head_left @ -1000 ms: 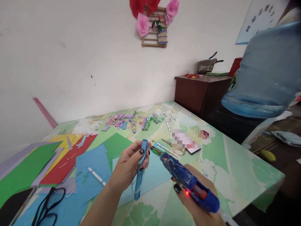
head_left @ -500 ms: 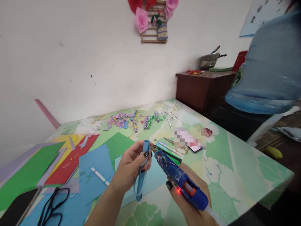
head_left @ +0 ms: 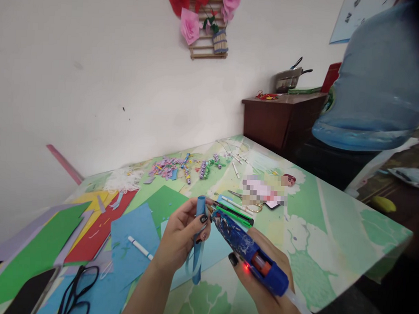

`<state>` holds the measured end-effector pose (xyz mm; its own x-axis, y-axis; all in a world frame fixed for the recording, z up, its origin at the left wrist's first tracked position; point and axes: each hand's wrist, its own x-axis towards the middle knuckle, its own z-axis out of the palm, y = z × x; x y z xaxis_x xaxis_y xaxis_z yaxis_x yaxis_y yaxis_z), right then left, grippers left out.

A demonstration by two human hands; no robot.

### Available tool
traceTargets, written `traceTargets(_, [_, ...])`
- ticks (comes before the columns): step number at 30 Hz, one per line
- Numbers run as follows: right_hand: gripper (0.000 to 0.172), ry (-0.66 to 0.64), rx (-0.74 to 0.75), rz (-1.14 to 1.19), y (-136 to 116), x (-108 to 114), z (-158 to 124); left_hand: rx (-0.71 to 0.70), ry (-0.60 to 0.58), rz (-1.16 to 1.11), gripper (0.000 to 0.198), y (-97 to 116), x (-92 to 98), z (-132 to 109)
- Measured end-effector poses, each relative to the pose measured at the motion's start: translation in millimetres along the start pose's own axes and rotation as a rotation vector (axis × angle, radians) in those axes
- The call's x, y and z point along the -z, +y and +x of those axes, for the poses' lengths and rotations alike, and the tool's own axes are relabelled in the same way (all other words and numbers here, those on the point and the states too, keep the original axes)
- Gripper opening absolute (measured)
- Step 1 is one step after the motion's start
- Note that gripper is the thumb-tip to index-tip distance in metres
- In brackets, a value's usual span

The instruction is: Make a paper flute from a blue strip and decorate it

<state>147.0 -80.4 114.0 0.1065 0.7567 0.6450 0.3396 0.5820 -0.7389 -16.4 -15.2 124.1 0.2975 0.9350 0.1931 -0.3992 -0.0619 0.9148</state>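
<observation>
A rolled blue paper tube stands nearly upright in my left hand, pinched between thumb and fingers. From it a loose blue strip hangs in a curl below the hand. My right hand is wrapped round a blue glue gun with a small red light lit and a clear glue stick at its back end. The gun's tip points left, close beside the tube; whether they touch I cannot tell. Behind the gun lies a green cutter, with gold-handled scissors beyond it.
Coloured paper sheets, black glasses and a phone lie at the left. Farther back are white string, paper scraps and decorated rolls. A big water bottle stands at the right.
The view has shifted slightly. The tube stands a little straighter, and the glue gun's tip has moved slightly left beside it. Both hands keep their holds.
</observation>
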Motion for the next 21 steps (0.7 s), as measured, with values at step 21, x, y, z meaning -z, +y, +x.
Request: traceTargets(21, [0.011, -0.017, -0.059, 0.038, 1.7, -1.2, -5.7, 0.025, 0.005, 0.018, 0.026, 1.5, -0.6, -2.5])
